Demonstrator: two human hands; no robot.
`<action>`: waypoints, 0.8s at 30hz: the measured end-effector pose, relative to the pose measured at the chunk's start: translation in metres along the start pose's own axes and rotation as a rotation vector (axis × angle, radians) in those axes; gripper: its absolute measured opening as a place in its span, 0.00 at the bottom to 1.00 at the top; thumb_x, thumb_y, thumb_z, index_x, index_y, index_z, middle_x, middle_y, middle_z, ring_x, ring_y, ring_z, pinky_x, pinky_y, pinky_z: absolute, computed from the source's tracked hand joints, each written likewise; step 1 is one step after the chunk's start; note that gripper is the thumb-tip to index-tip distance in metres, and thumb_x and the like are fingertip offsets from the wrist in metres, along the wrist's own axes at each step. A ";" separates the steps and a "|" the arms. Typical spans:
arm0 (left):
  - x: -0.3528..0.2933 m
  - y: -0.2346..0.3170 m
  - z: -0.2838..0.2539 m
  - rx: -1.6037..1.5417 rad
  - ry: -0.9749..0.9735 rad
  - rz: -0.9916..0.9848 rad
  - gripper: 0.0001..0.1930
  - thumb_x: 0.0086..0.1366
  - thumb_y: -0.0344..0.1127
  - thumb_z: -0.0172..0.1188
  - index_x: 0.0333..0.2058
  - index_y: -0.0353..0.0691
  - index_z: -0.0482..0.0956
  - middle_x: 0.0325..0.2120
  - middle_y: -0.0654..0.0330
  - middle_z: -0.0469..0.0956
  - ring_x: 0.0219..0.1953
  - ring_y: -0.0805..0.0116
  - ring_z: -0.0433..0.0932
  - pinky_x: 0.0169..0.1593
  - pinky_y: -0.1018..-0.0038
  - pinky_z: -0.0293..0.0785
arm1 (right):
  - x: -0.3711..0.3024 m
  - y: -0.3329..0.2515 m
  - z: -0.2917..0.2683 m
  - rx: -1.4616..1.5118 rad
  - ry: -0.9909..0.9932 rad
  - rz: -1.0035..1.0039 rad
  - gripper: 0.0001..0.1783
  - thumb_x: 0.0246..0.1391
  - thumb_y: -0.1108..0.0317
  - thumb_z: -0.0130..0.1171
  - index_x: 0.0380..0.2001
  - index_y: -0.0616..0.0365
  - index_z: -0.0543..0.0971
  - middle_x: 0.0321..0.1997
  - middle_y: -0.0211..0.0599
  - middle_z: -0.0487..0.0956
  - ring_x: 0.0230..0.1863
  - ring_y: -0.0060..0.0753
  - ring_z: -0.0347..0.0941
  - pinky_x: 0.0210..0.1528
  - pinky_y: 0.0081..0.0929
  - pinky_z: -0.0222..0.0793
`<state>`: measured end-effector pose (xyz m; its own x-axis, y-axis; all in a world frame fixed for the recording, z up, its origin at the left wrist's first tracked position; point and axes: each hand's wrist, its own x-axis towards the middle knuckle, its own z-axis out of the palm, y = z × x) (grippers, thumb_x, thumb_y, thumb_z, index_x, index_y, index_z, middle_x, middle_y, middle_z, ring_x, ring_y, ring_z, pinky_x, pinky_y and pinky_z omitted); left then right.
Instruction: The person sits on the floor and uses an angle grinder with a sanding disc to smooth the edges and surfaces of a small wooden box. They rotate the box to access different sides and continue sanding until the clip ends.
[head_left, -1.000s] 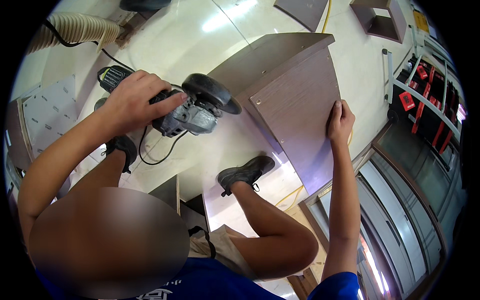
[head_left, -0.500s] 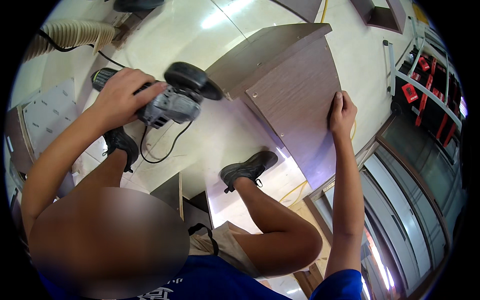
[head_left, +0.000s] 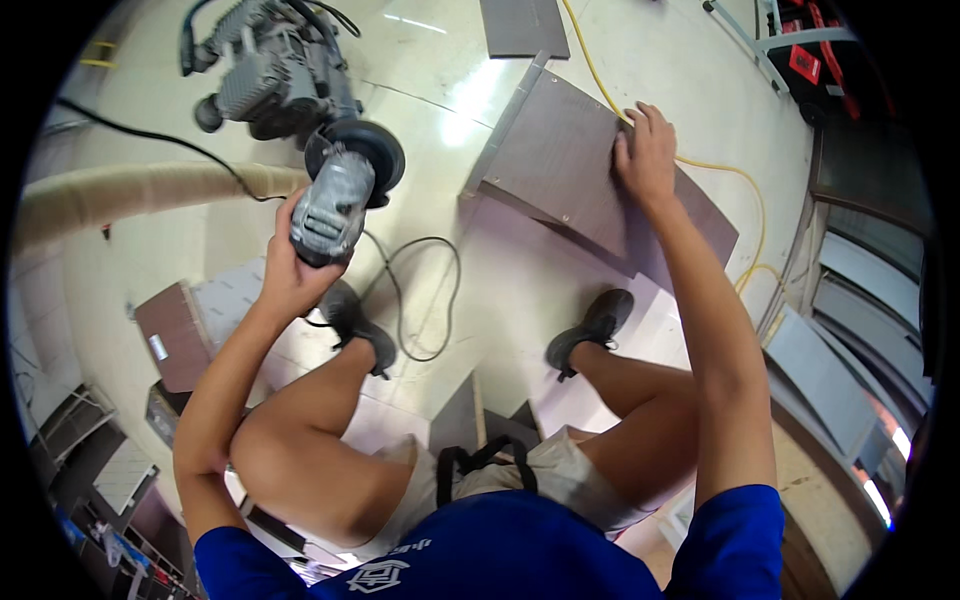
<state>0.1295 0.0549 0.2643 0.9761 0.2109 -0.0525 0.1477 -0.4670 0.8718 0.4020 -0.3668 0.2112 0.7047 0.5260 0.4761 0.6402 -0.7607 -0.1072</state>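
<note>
My left hand [head_left: 290, 268] is closed round the lower body of a grey angle grinder [head_left: 338, 200], which stands nearly upright with its black disc [head_left: 375, 155] at the top. The disc is apart from the brown boards. To the right, my right hand [head_left: 648, 160] lies at the far edge of a brown wood-grain panel [head_left: 570, 150], with its fingers stretched past the edge and the thumb out to the side. This panel belongs to a box-like board assembly on the floor, with screw heads along its face. A narrower side board [head_left: 510, 125] meets it at the left.
A grey motor-like machine [head_left: 265, 85] stands beyond the grinder. A thick pale hose [head_left: 130, 195] and a black cord [head_left: 150, 137] come in from the left. A yellow cable [head_left: 745, 180] curves past the panel. Another brown board [head_left: 523, 25] lies at the far side.
The view has swung left. The grinder has turned from lying sideways to nearly upright and is farther from the boards. My right hand has loosened from the panel edge, its fingers now stretched out.
</note>
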 end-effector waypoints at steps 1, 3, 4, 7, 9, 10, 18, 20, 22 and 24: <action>-0.001 0.017 -0.006 -0.089 0.031 -0.012 0.45 0.51 0.29 0.73 0.65 0.35 0.55 0.50 0.50 0.76 0.53 0.64 0.77 0.58 0.67 0.71 | -0.001 -0.024 -0.004 0.059 0.064 -0.010 0.15 0.55 0.67 0.58 0.45 0.58 0.77 0.56 0.44 0.76 0.57 0.52 0.71 0.58 0.44 0.66; 0.000 0.057 -0.016 -0.098 0.095 0.037 0.40 0.55 0.28 0.71 0.63 0.35 0.57 0.48 0.53 0.75 0.51 0.66 0.75 0.57 0.69 0.70 | -0.023 -0.105 -0.037 0.565 -0.225 0.191 0.12 0.52 0.74 0.59 0.41 0.61 0.79 0.44 0.47 0.80 0.47 0.48 0.78 0.51 0.39 0.73; 0.002 0.073 -0.017 -0.134 0.130 0.086 0.39 0.56 0.28 0.71 0.62 0.35 0.57 0.48 0.53 0.75 0.51 0.66 0.75 0.57 0.70 0.70 | -0.029 -0.155 -0.057 0.863 -0.325 0.174 0.11 0.50 0.72 0.60 0.38 0.61 0.80 0.36 0.45 0.82 0.39 0.47 0.79 0.45 0.39 0.74; -0.007 0.102 -0.014 -0.142 0.259 0.036 0.37 0.57 0.29 0.71 0.60 0.34 0.59 0.45 0.56 0.75 0.48 0.69 0.74 0.54 0.72 0.71 | -0.079 -0.279 -0.087 1.379 -1.024 0.307 0.20 0.61 0.53 0.61 0.39 0.64 0.81 0.33 0.42 0.84 0.35 0.33 0.81 0.40 0.32 0.77; -0.025 0.117 -0.007 -0.242 0.349 0.035 0.34 0.58 0.31 0.72 0.57 0.34 0.61 0.43 0.56 0.75 0.41 0.71 0.77 0.47 0.74 0.74 | -0.109 -0.339 -0.097 1.704 -1.211 0.734 0.29 0.63 0.43 0.58 0.45 0.64 0.79 0.41 0.42 0.83 0.43 0.36 0.80 0.46 0.34 0.77; -0.035 0.123 -0.003 -0.270 0.394 0.038 0.32 0.58 0.31 0.72 0.56 0.33 0.62 0.41 0.56 0.76 0.38 0.71 0.78 0.44 0.74 0.75 | -0.123 -0.363 -0.097 1.794 -1.211 0.999 0.31 0.64 0.42 0.57 0.48 0.63 0.78 0.44 0.43 0.82 0.47 0.37 0.79 0.50 0.36 0.76; -0.104 0.149 0.028 -0.433 0.614 -0.046 0.27 0.61 0.30 0.70 0.51 0.33 0.63 0.36 0.56 0.78 0.33 0.72 0.80 0.40 0.76 0.77 | -0.176 -0.434 -0.131 2.653 -0.250 1.678 0.28 0.68 0.46 0.51 0.54 0.63 0.71 0.52 0.46 0.78 0.52 0.42 0.76 0.60 0.40 0.72; -0.116 0.147 0.012 -0.400 0.629 -0.035 0.27 0.61 0.31 0.70 0.51 0.33 0.63 0.37 0.55 0.78 0.34 0.72 0.79 0.41 0.76 0.77 | -0.172 -0.442 -0.141 2.590 -0.387 1.697 0.30 0.67 0.44 0.52 0.54 0.63 0.71 0.49 0.44 0.78 0.49 0.37 0.76 0.58 0.37 0.74; -0.121 0.153 0.005 -0.421 0.658 -0.036 0.29 0.61 0.31 0.71 0.53 0.33 0.63 0.39 0.55 0.78 0.36 0.71 0.79 0.43 0.75 0.76 | -0.175 -0.437 -0.138 2.615 -0.529 1.591 0.31 0.67 0.43 0.52 0.55 0.62 0.71 0.49 0.43 0.78 0.50 0.34 0.76 0.57 0.35 0.74; -0.126 0.149 -0.002 -0.398 0.683 -0.031 0.31 0.60 0.31 0.71 0.55 0.32 0.62 0.40 0.55 0.77 0.38 0.70 0.79 0.45 0.74 0.76 | -0.163 -0.426 -0.150 2.407 -0.774 1.507 0.29 0.67 0.45 0.53 0.51 0.63 0.74 0.45 0.44 0.81 0.41 0.33 0.79 0.48 0.30 0.79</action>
<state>0.0282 -0.0393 0.4015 0.6395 0.7596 0.1182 -0.0204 -0.1369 0.9904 -0.0311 -0.1851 0.3100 0.3039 0.7631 -0.5703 -0.9434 0.3245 -0.0685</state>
